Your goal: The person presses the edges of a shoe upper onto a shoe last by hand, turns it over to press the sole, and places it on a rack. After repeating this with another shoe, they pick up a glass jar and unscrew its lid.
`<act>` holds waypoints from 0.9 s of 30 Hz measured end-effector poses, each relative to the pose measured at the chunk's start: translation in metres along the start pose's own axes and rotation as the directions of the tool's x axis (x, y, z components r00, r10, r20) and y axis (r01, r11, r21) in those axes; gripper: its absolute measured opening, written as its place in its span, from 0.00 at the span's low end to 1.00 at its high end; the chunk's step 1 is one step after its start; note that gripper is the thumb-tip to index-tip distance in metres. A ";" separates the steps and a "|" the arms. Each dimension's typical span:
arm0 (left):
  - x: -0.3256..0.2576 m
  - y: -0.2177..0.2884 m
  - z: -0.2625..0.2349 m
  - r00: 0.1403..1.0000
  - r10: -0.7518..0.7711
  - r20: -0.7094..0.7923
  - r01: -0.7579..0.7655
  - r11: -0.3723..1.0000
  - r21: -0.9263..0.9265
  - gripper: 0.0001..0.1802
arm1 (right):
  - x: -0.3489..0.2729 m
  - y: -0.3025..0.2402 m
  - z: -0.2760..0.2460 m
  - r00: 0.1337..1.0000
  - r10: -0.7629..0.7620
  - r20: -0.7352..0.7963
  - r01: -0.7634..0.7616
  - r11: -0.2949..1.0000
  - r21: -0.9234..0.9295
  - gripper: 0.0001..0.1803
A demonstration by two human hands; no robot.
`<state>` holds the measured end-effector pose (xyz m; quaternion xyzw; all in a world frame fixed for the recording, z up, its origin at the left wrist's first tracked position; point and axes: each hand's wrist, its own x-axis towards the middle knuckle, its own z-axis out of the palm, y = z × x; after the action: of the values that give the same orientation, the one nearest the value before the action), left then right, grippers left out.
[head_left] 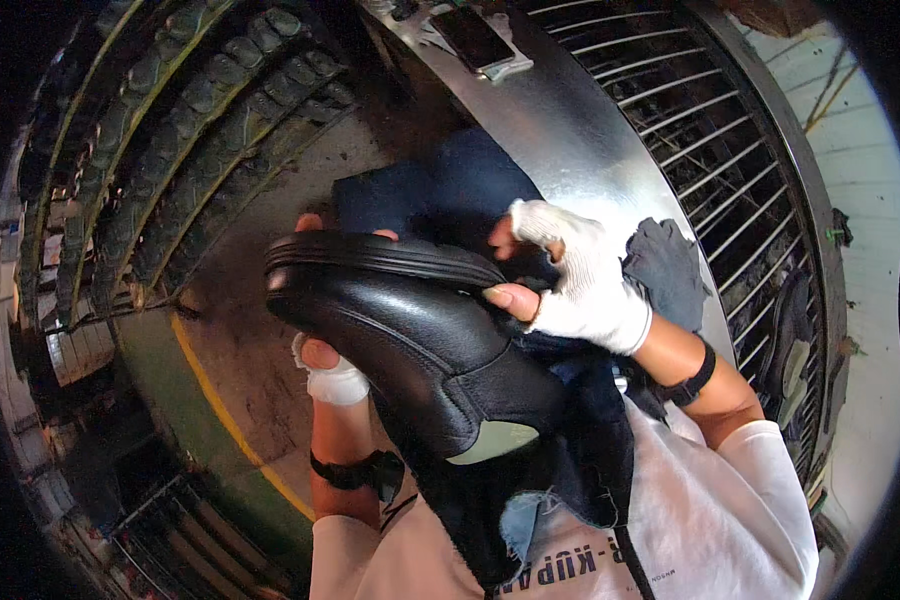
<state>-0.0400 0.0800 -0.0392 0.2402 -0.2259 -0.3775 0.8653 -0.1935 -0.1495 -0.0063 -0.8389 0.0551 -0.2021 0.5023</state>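
Observation:
A black leather shoe (pixel 400 330) is held up in front of me, tilted on its side, toe to the left and thick black sole facing away. Inside its opening shows a pale greenish shoe last (pixel 495 441). My left hand (pixel 332 372), in a white fingerless glove, wraps round the toe end; its fingertips show past the sole and its palm is hidden behind the shoe. My right hand (pixel 580 270), gloved the same way, has its thumb at the sole edge near the heel and its fingers curled. Whatever lies between those fingers is too small to make out.
A metal worktop (pixel 570 130) runs along the right, with a phone (pixel 470 38) at its far end and a grey cloth (pixel 664 262) beside my right hand. Beyond it are metal bars (pixel 710 150). Racks of dark shoe-shaped pieces (pixel 200 110) stand at the left. A yellow line (pixel 225 395) marks the floor.

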 end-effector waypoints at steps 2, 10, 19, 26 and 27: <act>0.001 -0.005 -0.001 0.999 -0.033 -0.031 0.031 0.997 -0.076 0.67 | -0.002 0.002 -0.003 0.924 0.160 0.346 -0.270 0.916 0.298 0.26; 0.003 -0.025 -0.004 0.969 -0.241 0.053 0.247 0.951 -0.188 0.62 | -0.031 -0.005 -0.014 0.961 -0.083 0.264 0.022 0.974 0.227 0.24; 0.058 -0.025 0.062 0.975 -0.212 -0.062 0.217 0.878 0.426 0.60 | 0.035 -0.036 -0.084 0.974 -0.028 -0.224 0.082 0.969 0.234 0.50; 0.069 -0.025 0.130 0.979 -0.171 0.114 0.001 0.558 0.830 0.51 | 0.051 -0.058 -0.089 0.960 -0.153 0.235 0.128 0.985 0.119 0.32; 0.068 -0.019 0.132 0.987 -0.147 0.071 0.009 0.484 0.875 0.50 | 0.049 -0.056 -0.085 0.962 -0.154 0.228 0.112 0.976 0.187 0.31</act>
<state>-0.0847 -0.0156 0.0673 0.6285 -0.4330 -0.2655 0.5891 -0.1889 -0.2067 0.0910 -0.8125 -0.0806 -0.1363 0.5610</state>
